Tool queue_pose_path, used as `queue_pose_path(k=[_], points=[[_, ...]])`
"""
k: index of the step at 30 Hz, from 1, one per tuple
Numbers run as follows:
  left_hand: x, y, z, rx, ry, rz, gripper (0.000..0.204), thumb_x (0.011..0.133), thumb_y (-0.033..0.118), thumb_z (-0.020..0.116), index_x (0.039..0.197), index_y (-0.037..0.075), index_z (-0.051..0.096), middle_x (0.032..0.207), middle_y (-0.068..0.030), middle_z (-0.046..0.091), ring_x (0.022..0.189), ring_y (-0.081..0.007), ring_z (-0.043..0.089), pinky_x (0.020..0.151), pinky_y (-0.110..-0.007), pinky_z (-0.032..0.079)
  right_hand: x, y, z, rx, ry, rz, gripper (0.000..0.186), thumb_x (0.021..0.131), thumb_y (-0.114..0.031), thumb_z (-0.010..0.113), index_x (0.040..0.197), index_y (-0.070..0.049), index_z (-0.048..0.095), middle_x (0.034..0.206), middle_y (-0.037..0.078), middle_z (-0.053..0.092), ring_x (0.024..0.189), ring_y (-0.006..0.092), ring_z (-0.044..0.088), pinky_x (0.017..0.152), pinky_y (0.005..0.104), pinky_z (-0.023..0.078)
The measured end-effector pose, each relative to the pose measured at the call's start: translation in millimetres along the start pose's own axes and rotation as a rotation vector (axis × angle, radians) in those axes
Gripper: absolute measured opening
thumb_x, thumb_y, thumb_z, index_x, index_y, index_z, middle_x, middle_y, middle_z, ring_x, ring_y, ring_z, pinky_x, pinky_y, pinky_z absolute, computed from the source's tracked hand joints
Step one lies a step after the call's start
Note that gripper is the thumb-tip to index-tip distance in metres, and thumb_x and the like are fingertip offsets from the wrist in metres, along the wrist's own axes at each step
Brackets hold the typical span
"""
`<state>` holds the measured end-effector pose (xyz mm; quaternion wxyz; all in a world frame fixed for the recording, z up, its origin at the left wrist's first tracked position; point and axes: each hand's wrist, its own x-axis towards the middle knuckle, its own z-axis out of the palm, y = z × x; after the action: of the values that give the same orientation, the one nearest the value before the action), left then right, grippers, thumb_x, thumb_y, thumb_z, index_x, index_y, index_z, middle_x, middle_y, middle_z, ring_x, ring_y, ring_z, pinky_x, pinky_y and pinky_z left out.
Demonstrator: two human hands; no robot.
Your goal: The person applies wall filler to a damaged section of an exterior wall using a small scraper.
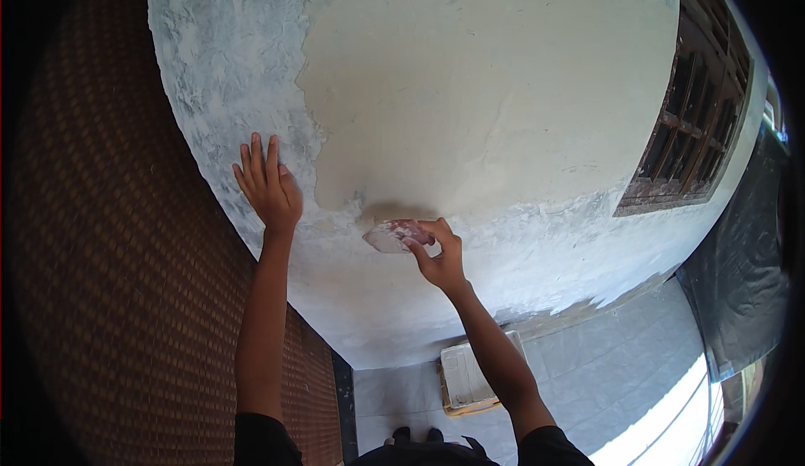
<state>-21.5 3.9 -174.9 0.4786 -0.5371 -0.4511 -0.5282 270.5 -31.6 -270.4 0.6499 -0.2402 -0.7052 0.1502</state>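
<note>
A wall [486,105] fills the middle of the head view, beige on its upper part and patchy white-grey along the left and below. My left hand [271,189] lies against the white-grey strip at the left, fingers stretched out, holding nothing. Lower and to the right, my right hand [442,256] pinches a flat red-brown piece [392,235] smeared with white between thumb and fingers. That piece is at the wall surface, near the ragged lower edge of the beige area. Its exact kind cannot be made out, and the fingers cover its right end.
A brown woven panel [142,256] borders the wall on the left. On the grey tiled floor [587,374] stands a whitish box [466,375], partly behind my right forearm. A brown-framed window [689,130] and a dark sheet [738,256] are at the right.
</note>
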Motion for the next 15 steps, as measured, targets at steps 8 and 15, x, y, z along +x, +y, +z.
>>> queue_pose_path(k=[8, 15], points=[[-1.2, 2.7, 3.9, -0.029, -0.013, -0.007, 0.046, 0.102, 0.019, 0.036, 0.145, 0.014, 0.052, 0.155, -0.0116, 0.042, 0.146, -0.0349, 0.031, 0.119, -0.055, 0.011, 13.3, -0.6, 59.4, -0.247, 0.067, -0.111, 0.024, 0.083, -0.011, 0.075, 0.106, -0.006, 0.068, 0.09, 0.014, 0.07, 0.081, 0.0318, 0.069, 0.066, 0.0388, 0.055], [-0.1, 2.6, 1.4, -0.014, -0.002, -0.019, 0.045, 0.102, 0.019, 0.037, 0.144, 0.015, 0.053, 0.155, -0.011, 0.042, 0.146, -0.0345, 0.032, 0.119, -0.055, 0.012, 54.6, -13.6, -66.1, 0.134, 0.765, 0.137, 0.021, 0.098, -0.007, 0.064, 0.117, 0.001, 0.059, 0.102, 0.006, 0.069, 0.089, 0.0083, 0.061, 0.079, 0.0239, 0.048]])
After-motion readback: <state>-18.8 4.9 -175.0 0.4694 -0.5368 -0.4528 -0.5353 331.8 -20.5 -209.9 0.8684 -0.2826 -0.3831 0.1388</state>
